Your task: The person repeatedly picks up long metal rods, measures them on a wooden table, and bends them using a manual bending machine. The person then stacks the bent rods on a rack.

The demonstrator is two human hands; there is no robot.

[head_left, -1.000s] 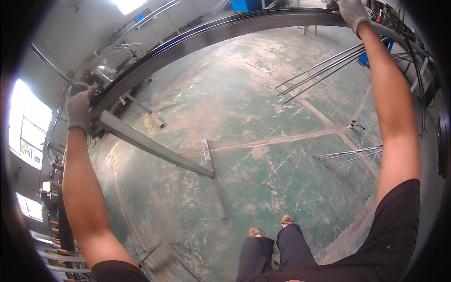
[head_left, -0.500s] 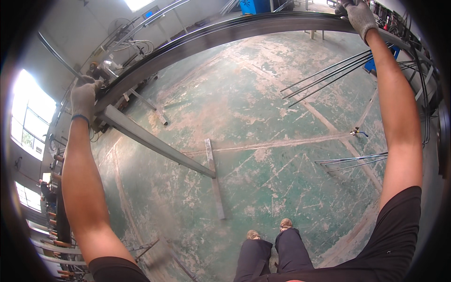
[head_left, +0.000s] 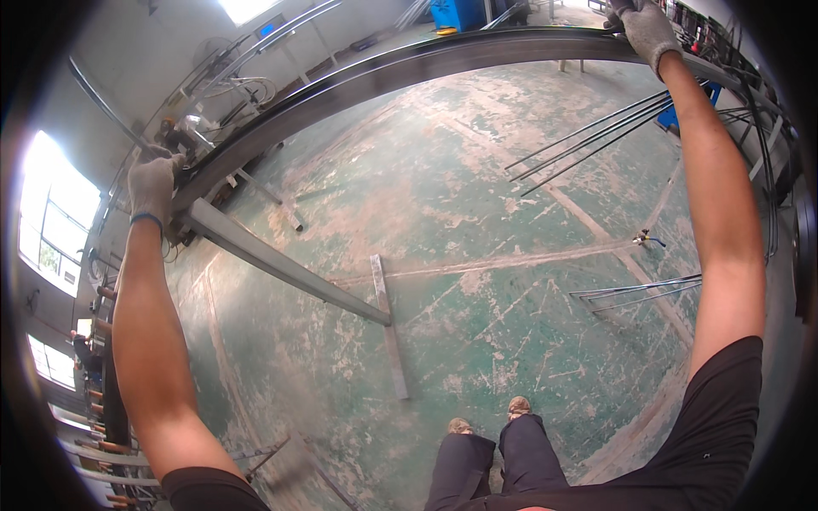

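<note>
A long dark metal bar (head_left: pixel 332 78) lies along the top of a dark steel beam (head_left: pixel 443 58), which bows across the upper picture. My left hand (head_left: pixel 155 186), in a grey knit glove, is closed at the beam's left end, around the bar as far as I can see; its fingertips are partly hidden. At the upper right my gloved right hand (head_left: pixel 651 36) curls its fingers round the dark bar near the far end. A curved dark tube (head_left: pixel 104 102) runs down from the upper left to my left hand; I cannot tell whether it is held.
A slanting steel leg (head_left: pixel 285 261) drops from the beam to a flat foot bar (head_left: pixel 390 336) on the worn green floor (head_left: pixel 477 341). Thin rods (head_left: pixel 596 136) jut out at the right, with more lower down. Ahead stands a blue box (head_left: pixel 457 14). Wood-handled parts line the left side.
The bar, which showed as several separate bright lines above the beam, now sits closer along its top. Both hands keep nearly the same places.
</note>
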